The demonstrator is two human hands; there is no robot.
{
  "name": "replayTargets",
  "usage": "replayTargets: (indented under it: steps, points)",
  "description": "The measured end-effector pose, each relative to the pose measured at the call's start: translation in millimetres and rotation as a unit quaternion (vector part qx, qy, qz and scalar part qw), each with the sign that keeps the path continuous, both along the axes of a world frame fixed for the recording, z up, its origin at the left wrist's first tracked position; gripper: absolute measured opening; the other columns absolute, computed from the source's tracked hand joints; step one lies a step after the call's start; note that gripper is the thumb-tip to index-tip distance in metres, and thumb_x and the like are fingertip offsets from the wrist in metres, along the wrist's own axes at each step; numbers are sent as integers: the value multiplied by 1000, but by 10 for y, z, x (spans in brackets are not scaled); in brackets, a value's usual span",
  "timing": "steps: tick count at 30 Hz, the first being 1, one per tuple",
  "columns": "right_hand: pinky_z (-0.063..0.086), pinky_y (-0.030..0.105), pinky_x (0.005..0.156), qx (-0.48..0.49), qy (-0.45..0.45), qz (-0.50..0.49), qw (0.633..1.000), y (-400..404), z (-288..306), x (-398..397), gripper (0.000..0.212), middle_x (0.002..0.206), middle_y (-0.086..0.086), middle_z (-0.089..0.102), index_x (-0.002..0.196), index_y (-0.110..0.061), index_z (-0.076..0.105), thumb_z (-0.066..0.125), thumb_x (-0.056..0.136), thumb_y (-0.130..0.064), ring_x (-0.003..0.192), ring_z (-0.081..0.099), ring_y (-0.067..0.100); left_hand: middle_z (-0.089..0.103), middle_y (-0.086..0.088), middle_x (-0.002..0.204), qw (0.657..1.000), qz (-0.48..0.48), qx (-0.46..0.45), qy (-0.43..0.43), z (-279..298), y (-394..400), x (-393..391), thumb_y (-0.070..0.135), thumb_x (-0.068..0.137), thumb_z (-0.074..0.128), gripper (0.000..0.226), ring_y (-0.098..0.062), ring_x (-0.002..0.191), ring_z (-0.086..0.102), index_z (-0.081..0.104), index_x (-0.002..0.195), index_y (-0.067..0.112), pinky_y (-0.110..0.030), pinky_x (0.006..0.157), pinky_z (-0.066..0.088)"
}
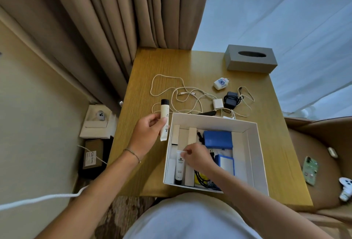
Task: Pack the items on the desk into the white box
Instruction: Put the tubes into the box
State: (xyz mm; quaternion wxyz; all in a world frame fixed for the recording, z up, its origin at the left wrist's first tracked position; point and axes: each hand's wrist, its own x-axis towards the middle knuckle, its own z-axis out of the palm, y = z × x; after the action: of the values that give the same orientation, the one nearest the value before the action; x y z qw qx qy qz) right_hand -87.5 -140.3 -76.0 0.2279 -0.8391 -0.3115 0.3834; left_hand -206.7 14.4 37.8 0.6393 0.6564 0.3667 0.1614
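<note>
The white box [255,143] stands open on the wooden desk [276,153]. My left hand [146,134] holds a cream tube with a black cap [164,118] upright just left of the box. My right hand [196,156] reaches inside the box and pinches the top end of a white tube with a black cap [179,168] lying there. Blue boxes [218,139], slim cream boxes [192,134] and black cables [202,178] also lie inside. White cables [179,94], a white adapter [217,103], a black charger [231,99] and a patterned plug [221,83] lie on the desk behind the box.
A grey tissue box [250,58] stands at the desk's far right corner. Curtains [114,19] hang behind. A chair on the right carries a phone [310,170] and a white device [345,188]. Cardboard boxes [93,153] sit on the floor to the left.
</note>
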Motion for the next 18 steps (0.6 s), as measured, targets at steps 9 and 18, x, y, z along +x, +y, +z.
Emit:
replayTargets:
  steps: [9,18]
  points:
    - [53,30,74,-34,-201,131,970,78,-163,50,25,94,-1,73,101,-20,74,62,96,-42,88,67,17,77,-3,102,997,-50,-8,55,-12,-161,-93,12,101,54,20,-13,95,74,63,109,28,-38,84,60]
    - [58,30,68,194,225,-100,950,87,644,246,23,88,6,77,113,-16,73,56,102,-26,72,69,15,76,-1,95,980,-122,77,136,-75,-296,-70,16,100,56,20,-23,88,73,73,111,18,-50,81,59]
